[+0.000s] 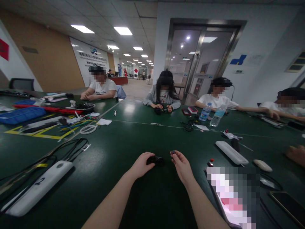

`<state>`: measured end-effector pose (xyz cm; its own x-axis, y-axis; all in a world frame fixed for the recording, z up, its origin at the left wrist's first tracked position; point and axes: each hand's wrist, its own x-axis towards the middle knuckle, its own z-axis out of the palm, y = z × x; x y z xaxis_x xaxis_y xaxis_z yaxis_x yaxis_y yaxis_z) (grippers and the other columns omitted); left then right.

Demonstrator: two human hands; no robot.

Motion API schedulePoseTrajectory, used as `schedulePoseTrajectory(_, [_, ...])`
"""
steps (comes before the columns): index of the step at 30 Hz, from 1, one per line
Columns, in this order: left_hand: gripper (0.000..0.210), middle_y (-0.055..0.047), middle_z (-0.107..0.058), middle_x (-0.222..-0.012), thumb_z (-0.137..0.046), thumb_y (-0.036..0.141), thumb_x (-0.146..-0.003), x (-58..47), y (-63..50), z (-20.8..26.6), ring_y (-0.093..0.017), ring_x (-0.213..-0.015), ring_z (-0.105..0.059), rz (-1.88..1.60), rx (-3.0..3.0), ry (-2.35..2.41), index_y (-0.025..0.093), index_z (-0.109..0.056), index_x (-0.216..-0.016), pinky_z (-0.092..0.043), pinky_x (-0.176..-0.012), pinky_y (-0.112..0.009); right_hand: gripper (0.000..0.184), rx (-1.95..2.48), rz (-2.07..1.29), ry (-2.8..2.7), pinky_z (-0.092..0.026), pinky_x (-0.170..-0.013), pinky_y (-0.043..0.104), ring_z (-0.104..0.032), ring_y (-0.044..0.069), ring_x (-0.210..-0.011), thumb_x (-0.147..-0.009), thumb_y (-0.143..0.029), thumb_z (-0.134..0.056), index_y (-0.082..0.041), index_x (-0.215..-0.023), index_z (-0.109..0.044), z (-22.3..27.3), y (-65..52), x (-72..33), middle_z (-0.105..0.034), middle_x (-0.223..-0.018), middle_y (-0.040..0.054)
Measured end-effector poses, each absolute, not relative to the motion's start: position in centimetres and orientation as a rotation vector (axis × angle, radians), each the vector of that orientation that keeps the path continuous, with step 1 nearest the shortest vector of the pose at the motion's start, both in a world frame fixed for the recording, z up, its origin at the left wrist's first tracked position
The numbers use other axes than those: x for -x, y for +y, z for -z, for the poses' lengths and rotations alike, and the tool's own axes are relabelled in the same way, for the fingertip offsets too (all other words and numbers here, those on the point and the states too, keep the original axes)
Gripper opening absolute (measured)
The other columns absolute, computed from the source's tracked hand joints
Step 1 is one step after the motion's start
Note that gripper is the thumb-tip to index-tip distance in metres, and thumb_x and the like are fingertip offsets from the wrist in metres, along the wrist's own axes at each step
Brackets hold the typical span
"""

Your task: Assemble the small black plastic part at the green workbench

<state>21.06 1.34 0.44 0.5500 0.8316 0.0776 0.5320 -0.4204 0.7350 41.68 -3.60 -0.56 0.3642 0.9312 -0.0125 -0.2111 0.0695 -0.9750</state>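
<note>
Jutting rightward from gripping left hand (144,163), black object (157,159), right hand (181,164) pinching grey piece (173,152)

Both bare forearms (111,200) reach forward, left grip (142,163) curled, right grip (182,166) pinching thumb against fingers.

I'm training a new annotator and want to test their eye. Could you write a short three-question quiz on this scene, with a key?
1. True or false: the right hand holds a small piece above the table.
2. Which thing does the left hand grip?
A) a blue tray
B) a black object
C) a water bottle
3. Fill in: the white power strip at the left of the picture bears the number ___.

Key: 1. True. 2. B. 3. 2.
</note>
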Motion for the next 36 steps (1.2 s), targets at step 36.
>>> schedulePoseTrajectory(36, [0.036,0.001,-0.053,-0.115,-0.051,0.024,-0.075,-21.43,1.04,-1.25,-0.016,-0.107,-0.048,-0.586,-2.132,1.035,0.028,-0.050,-0.111,-0.036,-0.095,-0.034,0.031,1.088,-1.095,-0.643,-0.047,-0.077,0.034,-0.059,0.020,-0.091,-0.063,-0.035,-0.067,-0.025,-0.092,-0.061,0.81,-3.23,-41.86,-0.063,-0.095,0.0020])
